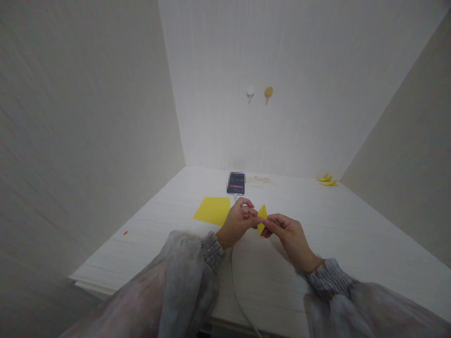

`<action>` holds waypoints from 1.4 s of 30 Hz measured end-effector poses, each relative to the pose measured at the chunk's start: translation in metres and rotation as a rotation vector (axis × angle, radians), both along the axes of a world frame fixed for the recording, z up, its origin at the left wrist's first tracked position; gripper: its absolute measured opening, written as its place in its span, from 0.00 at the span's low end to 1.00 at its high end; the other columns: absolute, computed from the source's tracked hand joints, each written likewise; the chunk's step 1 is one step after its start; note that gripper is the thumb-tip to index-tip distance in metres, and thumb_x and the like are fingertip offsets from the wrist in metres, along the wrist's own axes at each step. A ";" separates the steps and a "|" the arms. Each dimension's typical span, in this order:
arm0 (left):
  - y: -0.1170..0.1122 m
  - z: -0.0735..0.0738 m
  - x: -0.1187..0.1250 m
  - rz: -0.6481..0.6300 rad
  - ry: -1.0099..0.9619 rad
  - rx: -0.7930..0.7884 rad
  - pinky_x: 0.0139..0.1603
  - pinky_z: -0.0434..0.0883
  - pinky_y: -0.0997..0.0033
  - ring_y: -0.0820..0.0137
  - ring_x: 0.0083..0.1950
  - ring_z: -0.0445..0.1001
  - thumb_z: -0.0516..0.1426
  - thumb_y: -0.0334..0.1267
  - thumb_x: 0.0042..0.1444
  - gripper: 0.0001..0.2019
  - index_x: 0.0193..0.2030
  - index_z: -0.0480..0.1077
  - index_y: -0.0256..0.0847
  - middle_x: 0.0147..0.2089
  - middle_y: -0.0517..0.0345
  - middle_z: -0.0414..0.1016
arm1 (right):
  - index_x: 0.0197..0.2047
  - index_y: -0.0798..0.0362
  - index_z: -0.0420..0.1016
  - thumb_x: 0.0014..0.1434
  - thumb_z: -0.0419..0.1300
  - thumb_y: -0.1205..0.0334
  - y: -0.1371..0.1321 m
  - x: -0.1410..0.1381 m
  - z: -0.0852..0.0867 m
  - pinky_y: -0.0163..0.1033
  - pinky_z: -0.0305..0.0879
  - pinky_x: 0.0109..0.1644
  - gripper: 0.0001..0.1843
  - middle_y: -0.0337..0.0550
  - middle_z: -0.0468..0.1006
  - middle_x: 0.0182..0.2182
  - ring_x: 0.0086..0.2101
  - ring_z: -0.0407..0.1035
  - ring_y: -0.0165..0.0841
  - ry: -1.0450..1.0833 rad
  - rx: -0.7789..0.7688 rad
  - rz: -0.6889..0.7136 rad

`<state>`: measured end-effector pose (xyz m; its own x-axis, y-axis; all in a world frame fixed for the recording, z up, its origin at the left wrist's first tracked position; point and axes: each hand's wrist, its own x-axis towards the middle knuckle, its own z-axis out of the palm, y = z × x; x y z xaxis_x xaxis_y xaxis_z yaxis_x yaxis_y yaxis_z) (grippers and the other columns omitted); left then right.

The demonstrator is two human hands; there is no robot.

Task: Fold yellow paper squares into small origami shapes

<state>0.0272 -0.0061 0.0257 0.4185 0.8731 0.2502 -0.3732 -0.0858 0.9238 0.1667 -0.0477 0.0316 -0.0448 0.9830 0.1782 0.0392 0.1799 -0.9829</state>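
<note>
Centrally, just above the near part of the white bench (pixel 352 244), both hands meet at a small folded yellow paper (pixel 262 212) with a pointed top and a pointed lower end. The left hand (pixel 240 218) pinches it from its left side, thumb and fingers together on the paper, with a ring (pixel 239 204) on one finger. The right hand (pixel 289 231) grips it from the other side, its fingers likewise clamped on the paper, the two thumbs close together. Both wrists end in gathered grey sleeves.

A flat yellow sheet (pixel 212 209) lies on the bench just left of the left hand. Behind the hands lies a phone (pixel 236 184) with its screen lit, partly blurred. A pale cable (pixel 233 277) runs below the left wrist towards the near edge. At the far right corner sit several folded yellow pieces (pixel 327 180), close together. Far to the left lies a small orange-red scrap (pixel 126 233). Two hooks, one white (pixel 250 90) and one yellow (pixel 269 91), are fixed side by side on the back wall (pixel 218 94).
</note>
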 end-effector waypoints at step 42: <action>-0.002 0.003 -0.003 0.048 0.060 -0.069 0.17 0.54 0.82 0.83 0.16 0.59 0.63 0.36 0.34 0.25 0.33 0.49 0.41 0.21 0.69 0.66 | 0.26 0.54 0.69 0.50 0.55 0.54 -0.002 0.001 0.001 0.34 0.62 0.28 0.12 0.37 0.70 0.18 0.22 0.65 0.28 -0.116 0.072 0.018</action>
<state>0.0243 -0.0077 0.0291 0.3886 0.9066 0.1642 -0.3136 -0.0374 0.9488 0.1679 -0.0501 0.0327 -0.0867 0.9667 0.2407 0.1483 0.2514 -0.9565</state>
